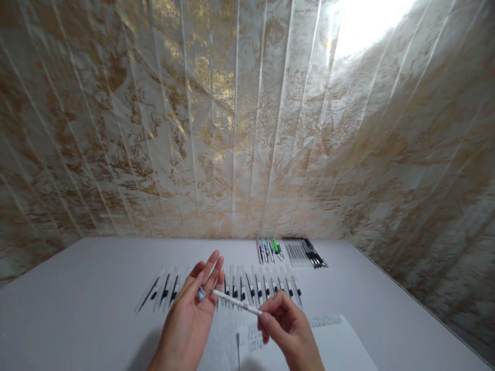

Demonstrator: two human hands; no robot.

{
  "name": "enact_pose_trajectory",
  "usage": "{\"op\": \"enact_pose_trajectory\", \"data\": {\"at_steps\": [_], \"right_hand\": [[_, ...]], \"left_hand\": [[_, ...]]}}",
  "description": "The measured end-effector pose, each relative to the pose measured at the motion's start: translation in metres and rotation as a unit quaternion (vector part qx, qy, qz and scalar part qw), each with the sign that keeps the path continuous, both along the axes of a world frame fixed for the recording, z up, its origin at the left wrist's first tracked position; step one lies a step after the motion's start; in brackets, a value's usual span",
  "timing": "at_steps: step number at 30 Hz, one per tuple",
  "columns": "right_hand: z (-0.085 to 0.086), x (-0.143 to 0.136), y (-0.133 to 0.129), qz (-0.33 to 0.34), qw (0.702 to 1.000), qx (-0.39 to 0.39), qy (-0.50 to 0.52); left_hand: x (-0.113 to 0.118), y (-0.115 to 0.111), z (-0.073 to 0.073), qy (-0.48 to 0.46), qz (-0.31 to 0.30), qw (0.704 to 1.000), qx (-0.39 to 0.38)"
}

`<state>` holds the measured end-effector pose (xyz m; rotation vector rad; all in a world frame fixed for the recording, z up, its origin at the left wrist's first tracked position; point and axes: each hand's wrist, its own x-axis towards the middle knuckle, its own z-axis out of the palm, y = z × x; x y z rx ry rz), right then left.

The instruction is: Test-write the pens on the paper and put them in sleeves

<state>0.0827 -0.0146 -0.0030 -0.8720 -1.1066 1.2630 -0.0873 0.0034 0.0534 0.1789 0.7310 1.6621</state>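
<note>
The pen [236,302] hangs above the table [77,309], its dark tip at ten o'clock, close to the left fingers — a slip forward could mark the skin. At four o'clock the right hand [280,322] has thumb and fingers clamped on the near end; a loose pinch there could let it swing. At nine, the left hand [191,309] has fingers loosely parted — I cannot tell whether they grip the blue piece [201,293]. Tilting could drop it toward the row [251,284] at twelve.
</note>
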Motion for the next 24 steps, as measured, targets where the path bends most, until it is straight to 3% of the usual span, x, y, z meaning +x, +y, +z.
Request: {"op": "enact_pose_trajectory", "data": {"at_steps": [7, 19, 24], "right_hand": [[0.001, -0.005, -0.002, -0.004, 1.0, -0.002, 0.002], [-0.014, -0.017, -0.006, -0.063, 0.998, 0.024, 0.002], [-0.011, -0.017, -0.006, -0.02, 1.0, -0.012, 0.007]], "left_hand": [[0.004, -0.001, 0.0, 0.006, -0.007, 1.0, 0.016], [0.015, -0.008, -0.016, 0.078, -0.012, 0.994, 0.075], [0.017, -0.012, -0.016, 0.088, -0.035, 0.992, 0.08]]}}
